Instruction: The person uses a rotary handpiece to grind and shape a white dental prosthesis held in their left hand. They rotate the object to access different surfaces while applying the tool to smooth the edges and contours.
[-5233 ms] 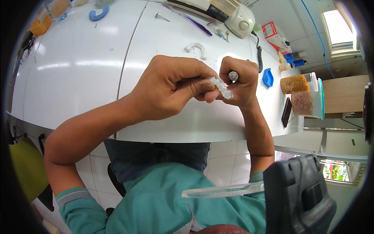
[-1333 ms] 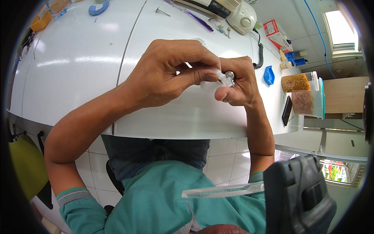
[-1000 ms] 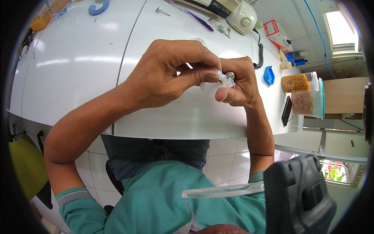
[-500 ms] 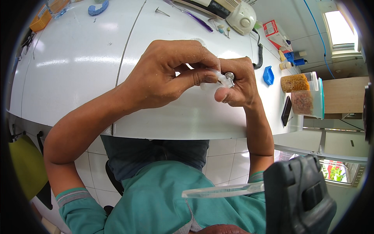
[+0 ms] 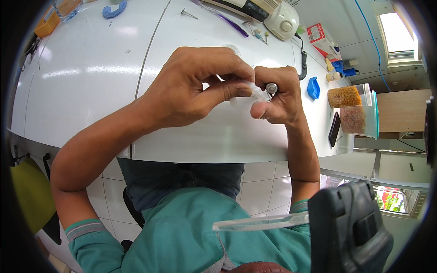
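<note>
My left hand (image 5: 195, 86) is closed, pinching a small translucent whitish plastic piece (image 5: 259, 92) between thumb and fingertips. The piece reaches across to my right hand (image 5: 284, 93), whose fingers are wrapped round a rotary handpiece (image 5: 271, 88). Only its round metal end shows; the rest is hidden in the fist. My right thumb sticks out below the plastic piece. Both hands are close together above the white table, and fine pale dust clings to the skin.
Beyond my hands stands a beige control unit (image 5: 281, 22) with a black coiled cord (image 5: 304, 63). Rotary bits (image 5: 261, 35) and a purple-handled tool (image 5: 232, 23) lie near it. A blue tray (image 5: 313, 88), black phone (image 5: 334, 129) and plastic tubs (image 5: 359, 119) sit at right; a blue mould (image 5: 114, 10) lies far left.
The metal end of the handpiece has shifted slightly right, away from the plastic piece. My left hand has drawn back a little to the left, still pinching the piece.
</note>
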